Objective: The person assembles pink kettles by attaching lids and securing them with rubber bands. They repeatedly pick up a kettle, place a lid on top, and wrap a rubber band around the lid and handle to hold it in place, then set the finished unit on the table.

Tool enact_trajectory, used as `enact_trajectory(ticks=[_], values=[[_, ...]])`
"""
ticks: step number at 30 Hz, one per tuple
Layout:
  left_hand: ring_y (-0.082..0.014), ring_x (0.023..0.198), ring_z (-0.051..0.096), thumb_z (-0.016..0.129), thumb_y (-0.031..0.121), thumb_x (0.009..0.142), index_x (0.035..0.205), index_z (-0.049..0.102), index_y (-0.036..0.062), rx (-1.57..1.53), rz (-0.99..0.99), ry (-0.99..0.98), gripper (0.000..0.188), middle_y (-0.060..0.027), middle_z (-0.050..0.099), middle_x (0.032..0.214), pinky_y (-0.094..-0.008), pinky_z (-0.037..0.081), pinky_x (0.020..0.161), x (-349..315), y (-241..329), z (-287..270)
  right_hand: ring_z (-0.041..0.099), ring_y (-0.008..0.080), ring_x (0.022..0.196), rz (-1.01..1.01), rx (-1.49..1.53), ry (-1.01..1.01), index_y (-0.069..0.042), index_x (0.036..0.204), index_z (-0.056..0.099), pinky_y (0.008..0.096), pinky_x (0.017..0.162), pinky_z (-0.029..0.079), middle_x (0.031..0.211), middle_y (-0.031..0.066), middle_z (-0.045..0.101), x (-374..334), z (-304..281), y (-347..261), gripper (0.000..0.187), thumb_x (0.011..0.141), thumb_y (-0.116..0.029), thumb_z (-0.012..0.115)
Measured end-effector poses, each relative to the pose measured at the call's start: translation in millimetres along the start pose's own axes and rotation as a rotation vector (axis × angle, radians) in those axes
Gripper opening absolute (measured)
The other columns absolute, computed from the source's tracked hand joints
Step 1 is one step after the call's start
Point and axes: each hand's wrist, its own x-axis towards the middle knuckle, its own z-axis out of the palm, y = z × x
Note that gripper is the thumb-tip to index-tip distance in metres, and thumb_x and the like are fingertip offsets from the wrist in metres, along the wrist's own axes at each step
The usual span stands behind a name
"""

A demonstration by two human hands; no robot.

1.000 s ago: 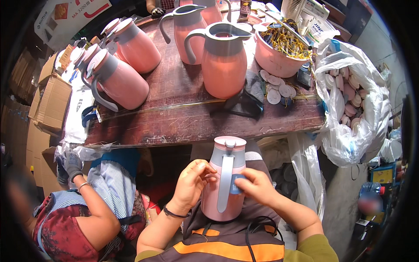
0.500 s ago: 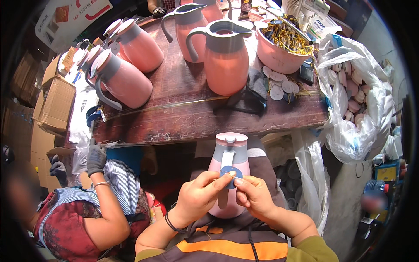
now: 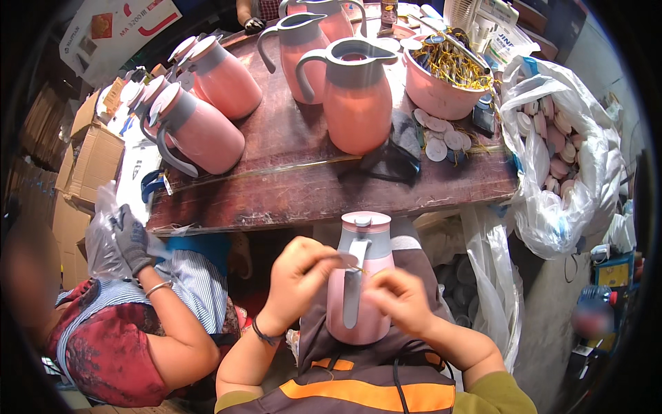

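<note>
A pink thermos jug [image 3: 372, 303] with a grey collar, grey handle and pink lid stands in my lap. In front of its upper handle, my left hand [image 3: 298, 279] pinches a thin round tag [image 3: 349, 261], tilted nearly edge-on. A short yellowish string seems to come off the tag on the side toward my other hand. Beside the handle, my right hand [image 3: 403, 300] is blurred by motion with its fingers bent; whether they hold the string cannot be seen.
On the wooden table [image 3: 276, 186] stand several pink jugs, including an open-topped one [image 3: 358, 103]. A pink tub [image 3: 441, 93] holds tags with yellow strings; white discs [image 3: 438, 138] lie beside it. A plastic bag [image 3: 552, 214] of lids hangs right. A gloved co-worker [image 3: 131, 241] handles clear plastic at left.
The tag has turned from facing me to nearly edge-on. My left hand has risen leftward with it, and my right hand has come apart from it. The co-worker now holds clear plastic.
</note>
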Motion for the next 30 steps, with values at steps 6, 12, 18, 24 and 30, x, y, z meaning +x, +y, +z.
enact_trajectory(ticks=[6, 12, 18, 24, 30], values=[[-0.0093, 0.094, 0.058, 0.057, 0.017, 0.097, 0.114, 0.057, 0.0004, -0.511, -0.275, 0.180, 0.024, -0.0045, 0.063, 0.104, -0.0252, 0.047, 0.086, 1.2, -36.0, 25.3, 0.060, 0.0154, 0.098, 0.255, 0.528, 0.278, 0.000, 0.128, 0.047, 0.0276, 0.085, 0.048, 0.111, 0.0097, 0.060, 11.6, 0.9, 12.2, 0.040, 0.095, -0.018, 0.058], [-0.0082, 0.085, 0.058, 0.057, 0.015, 0.097, 0.107, 0.056, -0.0001, -0.201, -0.104, 0.365, 0.018, -0.0037, 0.063, 0.092, -0.0235, 0.047, 0.075, 22.7, -46.2, 44.3, 0.055, 0.0115, 0.085, 0.175, 0.577, 0.047, -0.001, 0.136, 0.039, 0.0257, 0.077, 0.046, 0.096, 0.0054, 0.058, 10.7, 34.4, 12.4, 0.042, 0.101, -0.024, 0.047], [-0.0085, 0.080, 0.058, 0.056, 0.012, 0.096, 0.104, 0.058, -0.0013, -0.387, -0.096, 0.459, 0.016, -0.0038, 0.063, 0.095, -0.0230, 0.047, 0.076, 31.3, -23.7, 10.8, 0.041, 0.0030, 0.057, 0.191, 0.354, 0.070, -0.001, 0.125, 0.050, 0.0177, 0.052, 0.035, 0.072, -0.0013, 0.050, -23.4, 21.1, -18.1, 0.035, 0.104, -0.027, 0.041], [-0.0149, 0.088, 0.058, 0.057, 0.007, 0.094, 0.106, 0.055, -0.0006, 0.083, 0.296, 0.448, 0.015, -0.0105, 0.061, 0.100, -0.0258, 0.047, 0.080, -21.6, 11.5, -19.0, 0.037, 0.0078, 0.046, -0.315, 0.154, -0.012, 0.007, 0.123, 0.045, 0.0220, 0.045, 0.032, 0.062, 0.0014, 0.046, -12.6, 22.8, -36.2, 0.054, 0.101, -0.042, 0.043], [-0.0226, 0.087, 0.061, 0.060, 0.005, 0.090, 0.099, 0.057, 0.0010, -0.143, 0.188, 0.402, 0.010, -0.0136, 0.063, 0.095, -0.0318, 0.048, 0.079, -43.0, 25.0, -27.8, 0.041, 0.0079, 0.047, -0.297, 0.216, -0.148, 0.006, 0.128, 0.040, 0.0222, 0.045, 0.032, 0.068, 0.0036, 0.049, 42.7, 31.0, -42.4, 0.056, 0.100, -0.043, 0.045]])
